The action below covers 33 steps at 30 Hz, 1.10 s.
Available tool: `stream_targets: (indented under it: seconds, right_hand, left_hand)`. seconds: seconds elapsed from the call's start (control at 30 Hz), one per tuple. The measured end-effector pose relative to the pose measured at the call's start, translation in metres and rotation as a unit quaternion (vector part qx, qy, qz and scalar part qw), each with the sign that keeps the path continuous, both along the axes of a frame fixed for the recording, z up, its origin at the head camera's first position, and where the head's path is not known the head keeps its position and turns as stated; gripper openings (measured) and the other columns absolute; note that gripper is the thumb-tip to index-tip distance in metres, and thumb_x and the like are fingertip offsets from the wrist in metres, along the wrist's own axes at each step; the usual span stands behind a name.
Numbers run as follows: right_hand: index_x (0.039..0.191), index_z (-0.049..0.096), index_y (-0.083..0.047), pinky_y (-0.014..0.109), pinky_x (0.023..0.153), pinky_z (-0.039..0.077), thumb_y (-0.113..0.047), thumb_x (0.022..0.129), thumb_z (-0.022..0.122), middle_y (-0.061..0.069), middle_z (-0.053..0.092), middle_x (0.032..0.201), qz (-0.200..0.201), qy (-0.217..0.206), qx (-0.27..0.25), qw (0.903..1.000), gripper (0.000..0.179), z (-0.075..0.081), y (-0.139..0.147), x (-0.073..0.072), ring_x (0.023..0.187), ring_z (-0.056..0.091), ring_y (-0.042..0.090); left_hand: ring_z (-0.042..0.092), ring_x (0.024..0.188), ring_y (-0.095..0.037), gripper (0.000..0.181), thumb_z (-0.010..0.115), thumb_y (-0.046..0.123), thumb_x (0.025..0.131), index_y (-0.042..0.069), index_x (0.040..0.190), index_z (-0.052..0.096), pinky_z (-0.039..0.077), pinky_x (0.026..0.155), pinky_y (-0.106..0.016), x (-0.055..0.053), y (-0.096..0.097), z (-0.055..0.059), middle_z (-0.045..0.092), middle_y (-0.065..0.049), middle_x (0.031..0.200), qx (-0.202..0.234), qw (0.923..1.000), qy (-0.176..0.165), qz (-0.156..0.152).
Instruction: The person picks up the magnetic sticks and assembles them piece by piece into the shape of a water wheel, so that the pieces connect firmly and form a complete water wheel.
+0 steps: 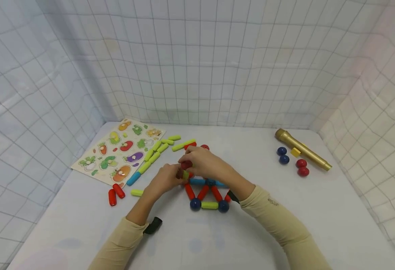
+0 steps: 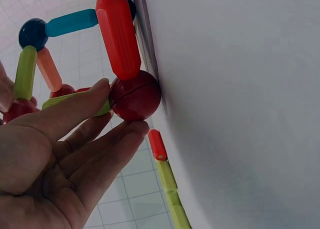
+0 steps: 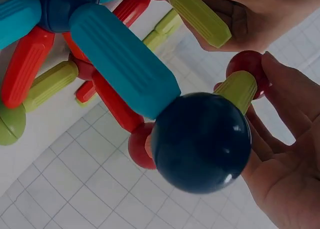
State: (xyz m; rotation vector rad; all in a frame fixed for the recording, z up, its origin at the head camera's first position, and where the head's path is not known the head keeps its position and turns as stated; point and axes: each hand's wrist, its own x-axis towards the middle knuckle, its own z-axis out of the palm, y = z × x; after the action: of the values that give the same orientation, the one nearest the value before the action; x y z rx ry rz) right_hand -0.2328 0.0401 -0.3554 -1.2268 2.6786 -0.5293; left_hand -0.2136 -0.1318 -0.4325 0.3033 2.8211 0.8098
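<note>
A structure of rods and balls stands between the hands, with red rods (image 1: 216,194), blue rods (image 3: 125,61) and navy balls (image 1: 195,204). My left hand (image 1: 166,178) pinches a dark red ball (image 2: 135,95), thumb lying along a yellow-green rod (image 3: 202,19) that sticks out from it. Above that ball, a red rod (image 2: 119,36) rises to a blue ball. My right hand (image 1: 205,161) pinches another red ball (image 3: 247,64). A short yellow-green rod (image 3: 237,91) links this ball to a large navy ball (image 3: 200,141). In the right wrist view, the left rod's tip appears apart from the right ball.
Left lies a vegetable picture board (image 1: 97,155), beside loose yellow-green rods (image 1: 153,157), a blue rod (image 1: 134,178) and red rods (image 1: 112,197). At right are a gold microphone-like stick (image 1: 303,150), a yellow block (image 1: 295,152), navy balls (image 1: 284,159) and red balls (image 1: 303,171).
</note>
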Motion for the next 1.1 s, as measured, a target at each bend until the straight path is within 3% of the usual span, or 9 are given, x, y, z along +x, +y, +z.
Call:
stream_targets:
  seconds: [0.13, 0.23, 0.37, 0.47, 0.57, 0.73, 0.97, 1.1]
  right_hand:
    - [0.119, 0.071, -0.015, 0.023, 0.081, 0.052, -0.013, 0.086, 0.073, 0.003, 0.064, 0.109, 0.002, -0.016, 0.029, 0.9995, 0.033, -0.005, -0.006, -0.002, 0.099, 0.056, 0.015]
    - [0.123, 0.068, -0.015, 0.027, 0.085, 0.053, -0.014, 0.087, 0.072, 0.003, 0.065, 0.118, -0.004, -0.027, 0.025, 0.9993, 0.036, -0.005, 0.000, 0.000, 0.108, 0.057, 0.017]
    - [0.122, 0.068, -0.014, 0.032, 0.089, 0.053, -0.014, 0.089, 0.070, 0.004, 0.064, 0.122, -0.029, -0.018, -0.029, 0.9990, 0.033, 0.002, 0.026, 0.005, 0.109, 0.059, 0.019]
    - [0.113, 0.071, -0.012, 0.033, 0.085, 0.054, -0.013, 0.089, 0.069, 0.004, 0.065, 0.114, -0.056, -0.003, -0.063, 0.9964, 0.024, 0.001, 0.052, 0.010, 0.100, 0.062, 0.020]
    - [0.107, 0.073, -0.013, 0.032, 0.083, 0.053, -0.015, 0.088, 0.070, 0.003, 0.065, 0.110, -0.077, -0.005, -0.063, 0.9950, 0.019, -0.004, 0.073, 0.017, 0.097, 0.061, 0.020]
    - [0.109, 0.073, -0.012, 0.025, 0.075, 0.051, -0.013, 0.087, 0.072, 0.003, 0.064, 0.110, -0.078, -0.014, -0.071, 0.9943, 0.023, -0.013, 0.088, 0.024, 0.091, 0.060, 0.017]
    - [0.112, 0.071, -0.011, 0.032, 0.081, 0.056, -0.002, 0.084, 0.071, 0.003, 0.064, 0.115, -0.049, 0.000, -0.100, 0.9937, 0.029, -0.025, 0.090, 0.020, 0.095, 0.064, 0.019]
    - [0.111, 0.072, -0.012, 0.026, 0.079, 0.055, -0.001, 0.085, 0.070, 0.002, 0.064, 0.112, -0.043, 0.018, -0.100, 0.9939, 0.028, -0.028, 0.090, 0.018, 0.093, 0.063, 0.016]
  left_hand:
    - [0.055, 0.066, -0.014, 0.022, 0.077, 0.021, 0.084, 0.006, 0.096, 0.066, 0.050, 0.064, -0.025, 0.000, 0.000, -0.002, 0.066, -0.001, 0.075, 0.010, 0.9998, -0.014, 0.009]
    - [0.058, 0.069, -0.013, 0.025, 0.077, 0.021, 0.083, 0.007, 0.101, 0.068, 0.052, 0.067, -0.026, 0.000, 0.002, -0.004, 0.069, -0.001, 0.078, 0.014, 0.9997, -0.019, 0.008]
    - [0.063, 0.076, -0.015, 0.029, 0.079, 0.016, 0.081, 0.005, 0.106, 0.067, 0.056, 0.073, -0.030, 0.000, 0.002, -0.003, 0.072, -0.005, 0.086, 0.017, 0.9997, -0.018, 0.005]
    - [0.064, 0.082, -0.016, 0.033, 0.080, 0.014, 0.080, 0.004, 0.108, 0.067, 0.056, 0.076, -0.032, 0.001, 0.002, -0.001, 0.071, -0.007, 0.092, 0.009, 0.9996, -0.025, 0.005]
    - [0.064, 0.085, -0.018, 0.034, 0.080, 0.014, 0.080, 0.003, 0.110, 0.067, 0.056, 0.078, -0.032, 0.001, 0.001, 0.000, 0.071, -0.008, 0.095, 0.000, 0.9993, -0.035, 0.009]
    - [0.064, 0.085, -0.018, 0.035, 0.079, 0.014, 0.080, 0.003, 0.111, 0.067, 0.056, 0.077, -0.032, -0.003, -0.002, 0.000, 0.071, -0.008, 0.096, -0.008, 0.9990, -0.042, 0.010]
    - [0.061, 0.081, -0.017, 0.040, 0.082, 0.015, 0.078, 0.004, 0.113, 0.067, 0.055, 0.073, -0.030, -0.020, -0.011, -0.003, 0.069, -0.005, 0.091, 0.003, 0.9966, -0.075, -0.033]
    - [0.058, 0.079, -0.018, 0.043, 0.082, 0.016, 0.078, 0.006, 0.116, 0.065, 0.052, 0.070, -0.028, -0.036, -0.014, 0.000, 0.066, -0.005, 0.088, 0.000, 0.9921, -0.114, -0.053]
